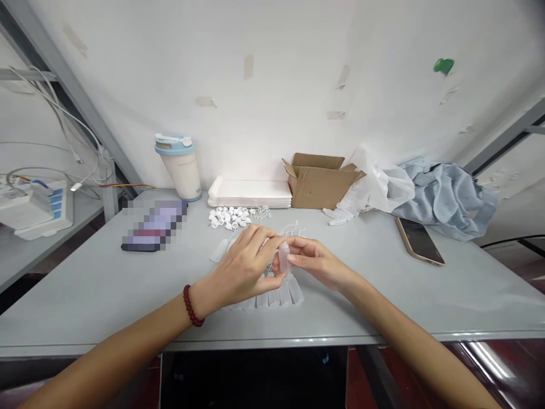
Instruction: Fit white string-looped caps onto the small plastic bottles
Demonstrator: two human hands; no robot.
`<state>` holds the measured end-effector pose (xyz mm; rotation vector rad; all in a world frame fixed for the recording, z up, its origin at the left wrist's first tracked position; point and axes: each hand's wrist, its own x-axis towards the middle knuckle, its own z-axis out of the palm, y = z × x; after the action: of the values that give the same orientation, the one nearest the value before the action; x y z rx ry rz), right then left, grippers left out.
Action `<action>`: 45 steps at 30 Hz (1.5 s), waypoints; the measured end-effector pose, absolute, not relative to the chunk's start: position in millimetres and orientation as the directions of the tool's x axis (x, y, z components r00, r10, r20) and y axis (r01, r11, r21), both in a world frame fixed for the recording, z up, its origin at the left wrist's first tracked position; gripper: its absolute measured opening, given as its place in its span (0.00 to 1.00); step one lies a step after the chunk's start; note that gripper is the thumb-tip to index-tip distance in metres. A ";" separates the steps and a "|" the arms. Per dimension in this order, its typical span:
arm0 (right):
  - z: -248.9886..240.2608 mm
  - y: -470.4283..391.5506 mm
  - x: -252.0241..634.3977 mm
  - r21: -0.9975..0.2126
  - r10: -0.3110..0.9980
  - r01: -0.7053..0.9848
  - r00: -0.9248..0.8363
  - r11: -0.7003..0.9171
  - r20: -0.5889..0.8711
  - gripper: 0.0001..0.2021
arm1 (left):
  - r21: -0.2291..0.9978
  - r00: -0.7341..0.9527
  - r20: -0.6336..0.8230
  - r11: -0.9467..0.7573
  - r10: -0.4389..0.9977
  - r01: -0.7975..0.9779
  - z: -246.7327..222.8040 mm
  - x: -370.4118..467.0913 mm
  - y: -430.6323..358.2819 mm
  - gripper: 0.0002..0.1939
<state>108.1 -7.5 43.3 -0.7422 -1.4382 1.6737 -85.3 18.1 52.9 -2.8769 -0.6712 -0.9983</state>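
A small frosted plastic bottle [284, 259] stands nearly upright between my hands, just above the table. My right hand [326, 266] pinches it from the right with thumb and fingers. My left hand [242, 267], with a red bead bracelet at the wrist, has its forefinger at the bottle's top and its thumb near the base. Several similar bottles [273, 298] lie in a row below my hands, partly covered by them. Behind the hands is a pile of white caps [230, 217], beside small clear pieces [293, 229].
Along the wall stand a cup with a blue lid [176, 167], a stack of white envelopes [251, 194], an open cardboard box [319, 187] and a plastic bag [383, 184]. Blue cloth [447, 196] lies at right. Phones lie at left [155, 226] and right [419, 241].
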 end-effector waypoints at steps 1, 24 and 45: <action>43.9 -7.7 107.9 -0.986 0.868 -0.165 -0.492 -0.020 0.064 0.14 | 0.119 0.706 0.589 -0.906 0.393 0.405 52.5 -85.4 18.1 0.16; 71.9 -7.5 152.2 -0.827 0.714 0.554 -0.616 0.092 -0.333 0.13 | 0.116 0.844 0.428 -0.945 0.325 0.305 45.7 -60.2 -10.1 0.15; 62.6 -1.0 153.9 -0.716 0.668 0.698 -0.532 -0.002 -0.521 0.10 | 0.097 0.852 0.209 -0.877 0.480 0.470 33.9 -36.4 -18.4 0.13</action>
<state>153.9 -1.0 62.6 -1.5334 -2.2401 1.6394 -36.4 -18.4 33.9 -3.0635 -0.7865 -0.3633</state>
